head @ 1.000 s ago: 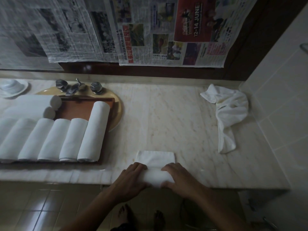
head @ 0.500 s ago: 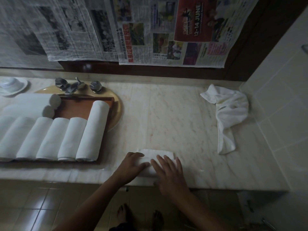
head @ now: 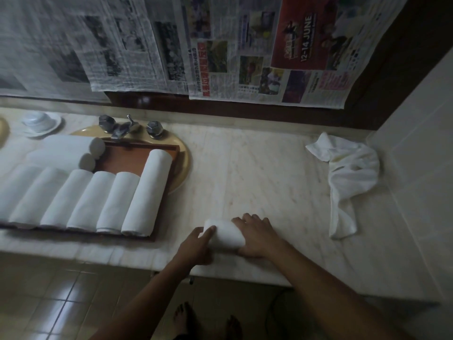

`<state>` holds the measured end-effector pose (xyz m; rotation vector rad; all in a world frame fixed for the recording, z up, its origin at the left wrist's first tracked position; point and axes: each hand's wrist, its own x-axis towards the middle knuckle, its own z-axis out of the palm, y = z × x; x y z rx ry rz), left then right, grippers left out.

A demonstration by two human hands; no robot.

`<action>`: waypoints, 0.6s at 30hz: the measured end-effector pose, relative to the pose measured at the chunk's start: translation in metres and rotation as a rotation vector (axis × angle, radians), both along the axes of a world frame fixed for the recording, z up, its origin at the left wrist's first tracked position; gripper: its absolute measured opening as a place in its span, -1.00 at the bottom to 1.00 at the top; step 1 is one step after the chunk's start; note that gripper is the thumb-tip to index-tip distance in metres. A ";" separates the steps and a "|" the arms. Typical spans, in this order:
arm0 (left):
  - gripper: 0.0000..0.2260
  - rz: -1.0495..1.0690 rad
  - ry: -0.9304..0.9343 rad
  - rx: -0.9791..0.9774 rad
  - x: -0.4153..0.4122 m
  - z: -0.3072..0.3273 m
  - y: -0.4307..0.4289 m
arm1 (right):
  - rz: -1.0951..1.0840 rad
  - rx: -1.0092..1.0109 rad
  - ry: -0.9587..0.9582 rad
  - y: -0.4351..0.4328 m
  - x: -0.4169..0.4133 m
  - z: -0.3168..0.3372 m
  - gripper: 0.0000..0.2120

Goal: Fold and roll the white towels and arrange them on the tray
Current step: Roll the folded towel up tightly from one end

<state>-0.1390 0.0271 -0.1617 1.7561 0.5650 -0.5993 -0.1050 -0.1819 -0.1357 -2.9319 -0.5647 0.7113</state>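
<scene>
White rolled towels (head: 147, 192) lie on a reddish-brown tray (head: 122, 160). The surface (head: 257, 173) is cream marble with faint veins, the basin (head: 183, 165) mustard yellow.

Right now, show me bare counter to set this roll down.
Bare counter lies between the tray and the crumpled towel, beyond the roll. The tray's back corner shows bare wood; its front row of rolled towels is packed.
</scene>
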 end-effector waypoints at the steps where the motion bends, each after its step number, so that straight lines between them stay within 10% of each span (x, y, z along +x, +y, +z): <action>1: -0.42 0.057 0.008 -0.085 -0.001 0.000 -0.002 | -0.011 0.013 0.011 -0.001 0.000 0.000 -0.18; 6: -0.56 0.220 -0.001 -0.412 -0.012 0.008 -0.008 | -0.089 0.166 0.129 -0.005 -0.016 -0.004 -0.16; 11: -0.52 0.231 -0.097 -0.301 -0.019 0.026 -0.007 | -0.093 0.257 0.014 0.006 -0.040 -0.002 -0.09; 18: -0.53 0.142 -0.389 -0.328 -0.014 0.086 0.036 | -0.715 1.059 0.318 0.010 -0.040 0.045 0.12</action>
